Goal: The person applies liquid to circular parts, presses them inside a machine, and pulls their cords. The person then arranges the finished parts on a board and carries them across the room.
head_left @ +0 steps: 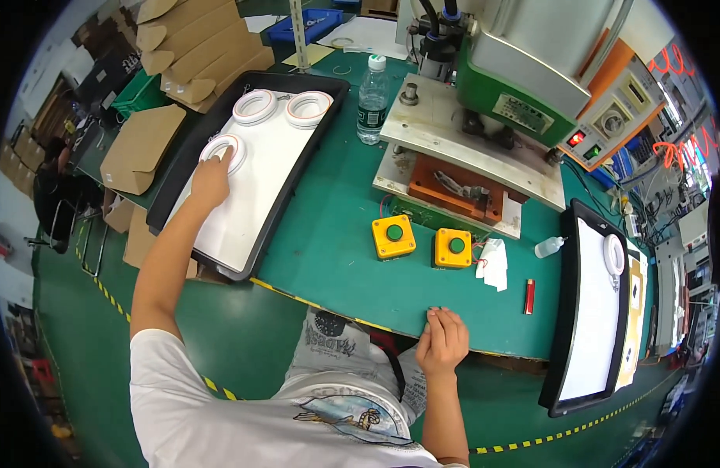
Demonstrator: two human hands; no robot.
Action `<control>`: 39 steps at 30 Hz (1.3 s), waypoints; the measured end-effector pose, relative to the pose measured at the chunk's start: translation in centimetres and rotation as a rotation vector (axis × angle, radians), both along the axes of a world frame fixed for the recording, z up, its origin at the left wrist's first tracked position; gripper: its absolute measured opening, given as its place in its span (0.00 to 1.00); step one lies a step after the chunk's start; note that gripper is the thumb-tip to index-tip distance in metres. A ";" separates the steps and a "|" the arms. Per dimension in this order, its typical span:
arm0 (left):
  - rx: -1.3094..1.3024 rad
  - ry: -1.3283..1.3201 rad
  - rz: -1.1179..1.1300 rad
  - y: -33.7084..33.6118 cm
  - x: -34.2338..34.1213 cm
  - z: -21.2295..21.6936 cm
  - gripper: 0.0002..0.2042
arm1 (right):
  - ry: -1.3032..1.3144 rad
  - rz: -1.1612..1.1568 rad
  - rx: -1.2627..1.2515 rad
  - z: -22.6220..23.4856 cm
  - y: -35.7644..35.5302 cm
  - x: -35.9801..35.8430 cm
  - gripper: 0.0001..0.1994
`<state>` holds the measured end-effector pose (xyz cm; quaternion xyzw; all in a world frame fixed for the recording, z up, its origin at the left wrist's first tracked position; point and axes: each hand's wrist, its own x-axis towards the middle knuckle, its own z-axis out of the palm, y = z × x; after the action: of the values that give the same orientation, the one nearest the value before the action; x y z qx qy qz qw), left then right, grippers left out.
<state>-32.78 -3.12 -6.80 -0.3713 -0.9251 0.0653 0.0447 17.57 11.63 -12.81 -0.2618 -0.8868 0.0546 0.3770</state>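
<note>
My left hand (211, 179) reaches over a long black tray (255, 271) lined with white, its fingers closed on the near side of a round white ring-shaped part (234, 160) with a thin reddish line. Two similar ring parts, a left one (255, 107) and a right one (308, 109), lie farther up in the same tray. My right hand (443, 341) rests at the front edge of the green table, fingers curled in, and nothing shows in it. Two yellow button boxes with green buttons, a left one (384, 243) and a right one (443, 256), stand beyond it.
A press machine (524, 86) with an orange-brown fixture (438, 187) stands at the back. Nearby are a water bottle (372, 101), a small dropper bottle (549, 247), a red lighter (529, 297) and white paper (494, 269). Another black tray (561, 366) at right holds one ring part (613, 253).
</note>
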 end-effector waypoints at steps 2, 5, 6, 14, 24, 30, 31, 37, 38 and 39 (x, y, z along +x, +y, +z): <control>0.077 0.043 -0.070 -0.8 -0.6 -0.1 0.29 | 0.012 0.012 -0.036 0.5 -0.1 -0.1 0.11; 0.241 0.114 -0.149 -1.7 0.6 1.2 0.26 | 0.098 0.062 -0.144 1.2 -0.2 0.3 0.11; 0.325 0.140 -0.161 -2.0 2.0 2.4 0.25 | 0.172 0.096 -0.218 1.4 -0.5 0.4 0.11; 0.709 0.029 -0.723 0.6 19.9 8.0 0.27 | 0.250 0.217 -0.707 4.9 -2.2 -1.5 0.14; 0.779 -0.375 -1.206 4.3 34.0 3.3 0.25 | 1.011 0.443 -1.489 7.0 -3.7 -2.8 0.28; 0.752 -0.832 -0.924 6.1 33.4 4.9 0.35 | 0.783 0.501 -1.551 7.5 -0.7 5.6 0.20; 0.682 -1.159 -0.827 6.0 33.6 4.4 0.33 | 0.669 0.487 -1.560 7.8 -0.5 5.9 0.19; 0.390 -2.050 -0.296 5.3 33.5 2.0 0.23 | 0.627 0.480 -1.643 5.6 0.9 4.8 0.14; 0.457 -2.040 -0.248 4.9 33.4 1.9 0.22 | 0.609 0.449 -1.642 5.3 1.0 4.2 0.14; 0.520 -2.032 -0.199 4.6 33.5 1.9 0.21 | 0.617 0.405 -1.618 5.1 1.3 4.0 0.17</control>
<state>0.67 1.52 -4.91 -0.3048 -0.4784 -0.4812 -0.6683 21.57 12.89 -7.69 -0.2599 -0.4646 0.7982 0.2819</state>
